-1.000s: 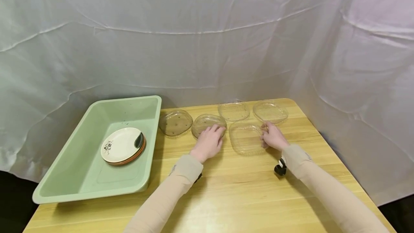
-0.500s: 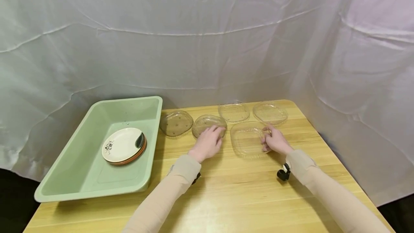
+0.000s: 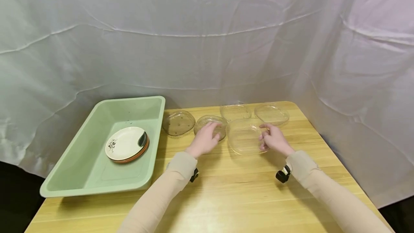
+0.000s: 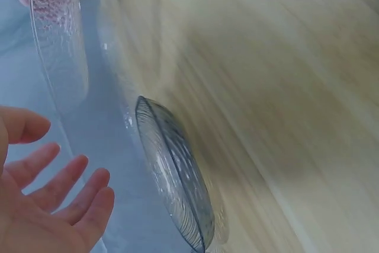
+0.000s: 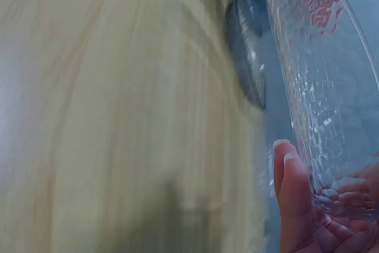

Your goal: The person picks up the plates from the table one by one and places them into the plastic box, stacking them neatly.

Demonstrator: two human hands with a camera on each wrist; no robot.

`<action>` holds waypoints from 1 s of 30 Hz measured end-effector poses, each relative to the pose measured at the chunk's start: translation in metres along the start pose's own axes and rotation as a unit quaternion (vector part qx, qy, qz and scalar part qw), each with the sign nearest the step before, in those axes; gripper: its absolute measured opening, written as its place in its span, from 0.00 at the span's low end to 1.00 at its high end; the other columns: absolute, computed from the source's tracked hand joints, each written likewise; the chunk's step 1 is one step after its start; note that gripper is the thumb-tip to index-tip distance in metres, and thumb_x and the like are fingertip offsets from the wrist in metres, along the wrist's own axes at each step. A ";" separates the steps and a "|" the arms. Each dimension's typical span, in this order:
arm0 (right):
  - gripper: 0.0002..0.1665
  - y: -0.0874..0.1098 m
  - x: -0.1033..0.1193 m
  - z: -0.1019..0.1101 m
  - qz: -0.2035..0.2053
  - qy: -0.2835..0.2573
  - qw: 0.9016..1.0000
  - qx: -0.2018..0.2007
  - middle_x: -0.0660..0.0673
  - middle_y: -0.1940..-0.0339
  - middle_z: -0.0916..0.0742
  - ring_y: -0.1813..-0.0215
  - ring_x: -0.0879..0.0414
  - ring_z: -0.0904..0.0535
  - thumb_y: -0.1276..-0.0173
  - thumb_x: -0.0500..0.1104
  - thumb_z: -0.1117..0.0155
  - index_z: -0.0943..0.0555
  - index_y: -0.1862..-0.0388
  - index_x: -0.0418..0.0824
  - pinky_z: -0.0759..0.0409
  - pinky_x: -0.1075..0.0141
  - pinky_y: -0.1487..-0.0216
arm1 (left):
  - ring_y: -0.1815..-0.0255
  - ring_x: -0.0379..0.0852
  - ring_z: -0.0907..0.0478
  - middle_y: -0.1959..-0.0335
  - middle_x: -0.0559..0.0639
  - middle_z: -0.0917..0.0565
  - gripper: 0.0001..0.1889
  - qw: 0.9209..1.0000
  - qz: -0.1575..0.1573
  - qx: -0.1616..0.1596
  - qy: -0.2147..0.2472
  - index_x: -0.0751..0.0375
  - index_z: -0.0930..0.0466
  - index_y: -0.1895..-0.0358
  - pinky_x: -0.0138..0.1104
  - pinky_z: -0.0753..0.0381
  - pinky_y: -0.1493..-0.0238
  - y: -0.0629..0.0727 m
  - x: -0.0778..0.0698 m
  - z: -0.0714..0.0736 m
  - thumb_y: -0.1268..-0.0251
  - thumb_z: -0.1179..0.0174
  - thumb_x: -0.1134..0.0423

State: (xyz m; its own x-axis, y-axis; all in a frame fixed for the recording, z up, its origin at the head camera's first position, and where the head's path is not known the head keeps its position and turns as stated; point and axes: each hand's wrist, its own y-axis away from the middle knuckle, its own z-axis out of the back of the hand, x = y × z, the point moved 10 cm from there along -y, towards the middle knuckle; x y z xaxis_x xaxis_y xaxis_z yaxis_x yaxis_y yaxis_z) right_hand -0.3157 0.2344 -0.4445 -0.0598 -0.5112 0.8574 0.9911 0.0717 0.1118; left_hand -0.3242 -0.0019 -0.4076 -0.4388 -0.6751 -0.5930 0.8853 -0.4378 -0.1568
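My right hand (image 3: 274, 141) grips the right rim of a clear, rounded-square dish (image 3: 244, 137). The right wrist view shows its textured wall tilted up off the table, with my fingers (image 5: 293, 182) at the lower end. Over a smoky grey dish (image 3: 223, 130) hovers my left hand (image 3: 203, 141), partly covering it from above. In the left wrist view the left fingers (image 4: 89, 199) are loosely bent and stand apart from the smoky dish (image 4: 177, 170), holding nothing. Pink fingers show behind the clear dish (image 4: 62, 39) there.
Another smoky dish (image 3: 178, 123) lies beside the green tub (image 3: 152, 146). Behind the held dish rest two clear dishes, one at back centre (image 3: 235, 111) and one at right (image 3: 271, 113). A small stack of plates (image 3: 127, 143) sits inside the tub. A grey curtain (image 3: 200, 60) closes off the back.
My right hand has raised the clear dish from the table and tilted it. My left hand has drawn slightly left, with its fingers spread a little wider.
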 end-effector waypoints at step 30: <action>0.29 -0.014 0.054 -0.036 0.012 -0.114 0.992 -0.051 0.33 0.60 0.18 0.82 0.58 0.18 0.26 0.30 0.61 0.36 0.27 0.27 0.11 0.64 0.69 | 0.31 0.58 0.26 0.29 0.58 0.27 0.31 0.948 0.172 -0.088 0.253 0.53 0.48 0.20 0.51 0.23 0.34 0.005 0.035 0.034 0.21 0.57 0.50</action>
State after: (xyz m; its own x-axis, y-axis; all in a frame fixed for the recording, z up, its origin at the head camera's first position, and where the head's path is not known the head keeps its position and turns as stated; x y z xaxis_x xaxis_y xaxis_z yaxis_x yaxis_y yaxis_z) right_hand -0.3283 0.1747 -0.4176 -0.0489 -0.3030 0.9517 0.9988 -0.0106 0.0479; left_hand -0.3405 -0.0484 -0.4024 -0.0296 -0.3694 -0.9288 0.9942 -0.1074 0.0110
